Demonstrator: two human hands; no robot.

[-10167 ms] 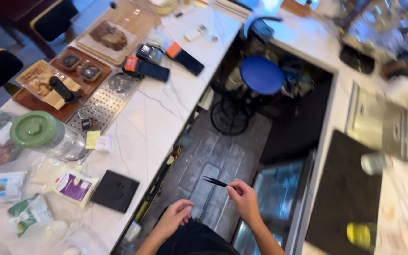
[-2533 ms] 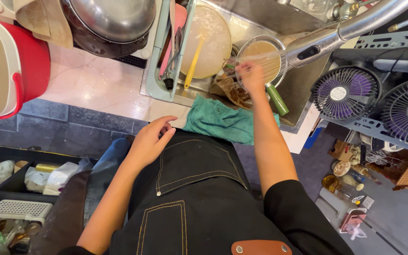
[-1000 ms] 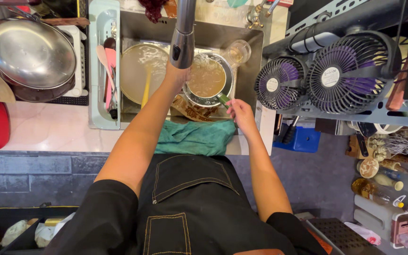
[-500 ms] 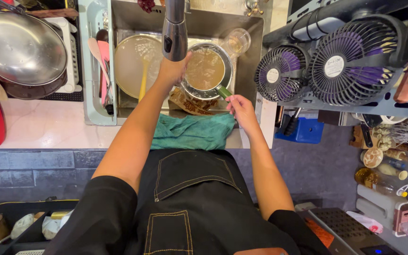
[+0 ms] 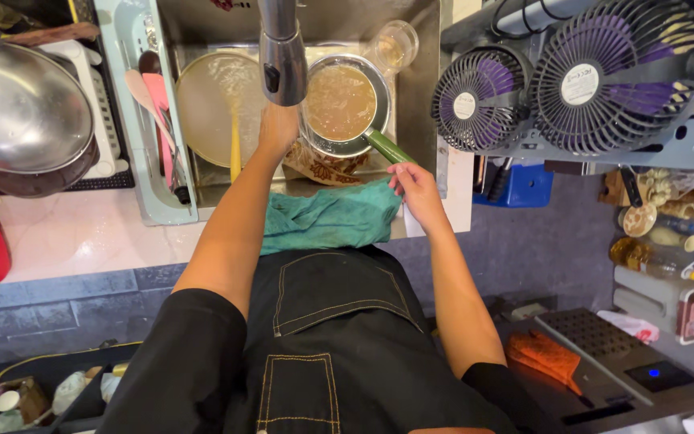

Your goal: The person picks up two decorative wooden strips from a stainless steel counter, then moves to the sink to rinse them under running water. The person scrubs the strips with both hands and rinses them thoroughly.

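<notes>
The left hand (image 5: 279,128) reaches into the crowded metal sink (image 5: 411,104), right under the shiny tap head (image 5: 282,60); whether it grips anything cannot be told. The right hand (image 5: 413,183) pinches the green handle of the round pan (image 5: 340,103) full of brown water at the sink's front edge. A soft, crumpled teal cloth (image 5: 327,219) hangs over that edge, just beside the right hand.

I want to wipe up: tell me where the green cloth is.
In the head view, the green cloth lies draped over the sink's front edge, between the person's forearms, just below the green-handled saucepan and beside the right hand.
</notes>
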